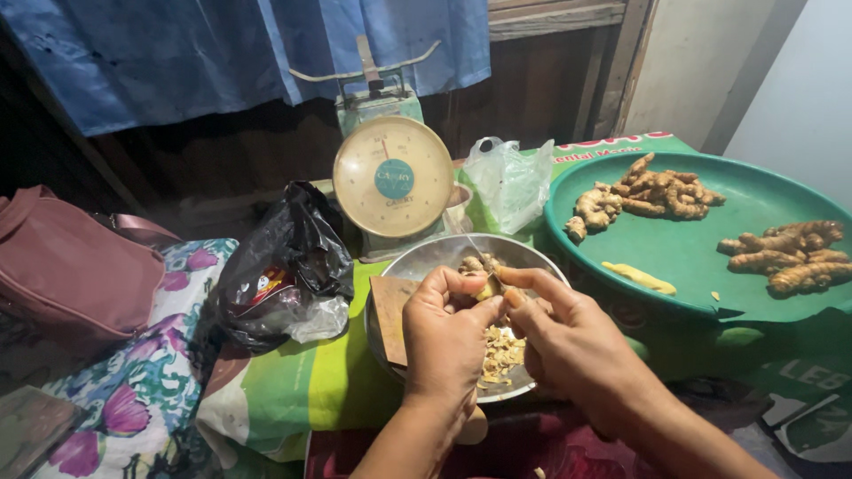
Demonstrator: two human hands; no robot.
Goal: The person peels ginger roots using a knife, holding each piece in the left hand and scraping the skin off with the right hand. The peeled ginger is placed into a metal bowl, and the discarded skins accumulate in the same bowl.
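My left hand (448,333) grips a small piece of root (486,288) over a round metal bowl (426,257). My right hand (568,341) holds a thin metal blade (486,264) against that piece. Pale peelings (501,350) lie in the bowl under my hands, with a few more root pieces (475,263) at its far side. A brown flat board (389,315) leans in the bowl's left part.
A green round tray (683,257) at right carries piles of knobbly roots (652,193) and one peeled yellow piece (639,278). Behind the bowl stand a dial kitchen scale (392,177) and a clear plastic bag (510,182). A black plastic bag (284,266) and a pink handbag (71,266) lie at left.
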